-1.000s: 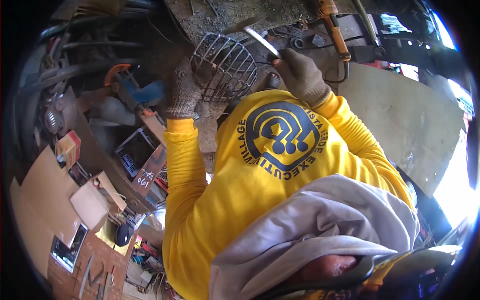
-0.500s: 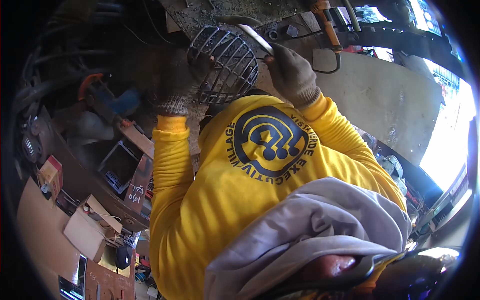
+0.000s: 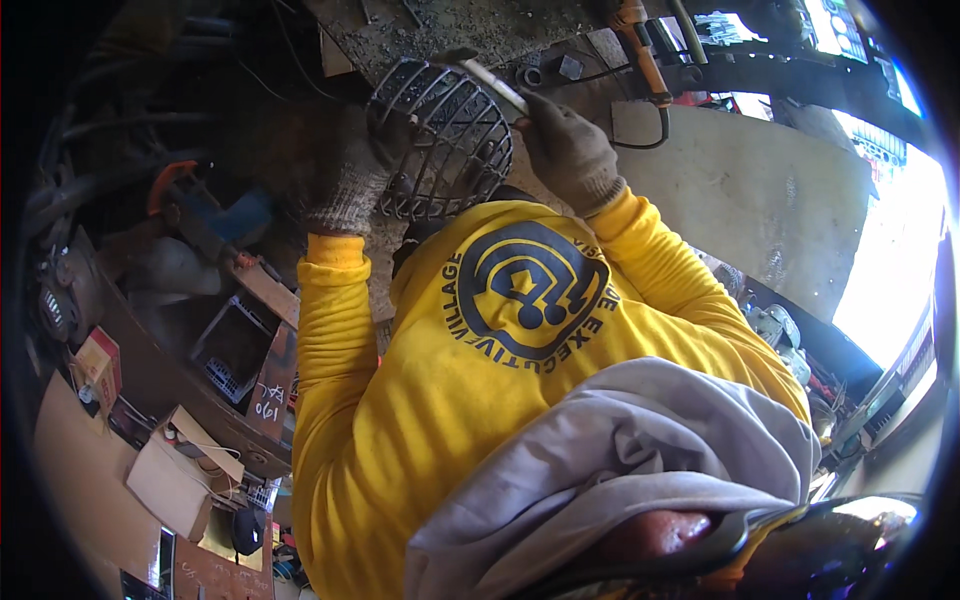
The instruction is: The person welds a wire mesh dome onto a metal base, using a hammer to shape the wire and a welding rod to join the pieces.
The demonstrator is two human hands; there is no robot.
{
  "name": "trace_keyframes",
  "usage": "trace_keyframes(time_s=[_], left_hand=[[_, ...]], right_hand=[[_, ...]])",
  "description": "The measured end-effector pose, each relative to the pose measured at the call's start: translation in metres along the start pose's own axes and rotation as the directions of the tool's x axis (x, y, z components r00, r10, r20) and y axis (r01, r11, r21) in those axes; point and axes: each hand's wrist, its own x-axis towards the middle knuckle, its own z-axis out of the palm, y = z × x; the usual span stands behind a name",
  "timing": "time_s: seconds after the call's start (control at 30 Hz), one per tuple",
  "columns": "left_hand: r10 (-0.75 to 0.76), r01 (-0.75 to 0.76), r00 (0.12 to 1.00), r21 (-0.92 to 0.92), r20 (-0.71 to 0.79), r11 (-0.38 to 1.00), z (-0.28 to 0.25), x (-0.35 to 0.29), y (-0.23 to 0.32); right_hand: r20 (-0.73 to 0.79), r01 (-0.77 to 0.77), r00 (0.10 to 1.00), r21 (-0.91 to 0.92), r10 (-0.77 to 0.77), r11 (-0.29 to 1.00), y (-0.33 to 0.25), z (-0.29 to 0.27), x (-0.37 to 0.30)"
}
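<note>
Hammer [image 3: 497,87], gripped by the right hand [image 3: 570,150], nears the wire basket [image 3: 447,137]. Left hand [image 3: 362,155] clamps its nine-o'clock side, apparently for steadiness.

Count one gloved left hand [image 3: 352,165], one gloved right hand [image 3: 566,148], two in all; one wire basket [image 3: 440,130]; one hammer [image 3: 497,88]; one orange power tool [image 3: 648,60]; one yellow top [image 3: 385,480]; one greyish cloth [image 3: 620,450]; one broad flat sheet [image 3: 740,190]; one open cardboard box [image 3: 178,480]; cannot count dark fragments [image 3: 430,33], too small.

2 gloved hands [image 3: 568,148] [image 3: 366,162], both curled
</note>
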Motion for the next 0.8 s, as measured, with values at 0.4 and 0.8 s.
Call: trace_keyframes(time_s=[0.4,0.8], left_hand=[[0.088,-0.063,0.993,0.284,-0.076,0.957,-0.003,0.006,0.002],[-0.066,0.068,0.997,0.069,-0.032,0.995,-0.045,-0.007,0.048]], right_hand=[[-0.103,0.033,0.994,0.081,-0.024,0.996,0.001,0.001,-0.002],[-0.148,-0.198,0.952,0.371,0.269,0.907,0.052,0.012,-0.011]])
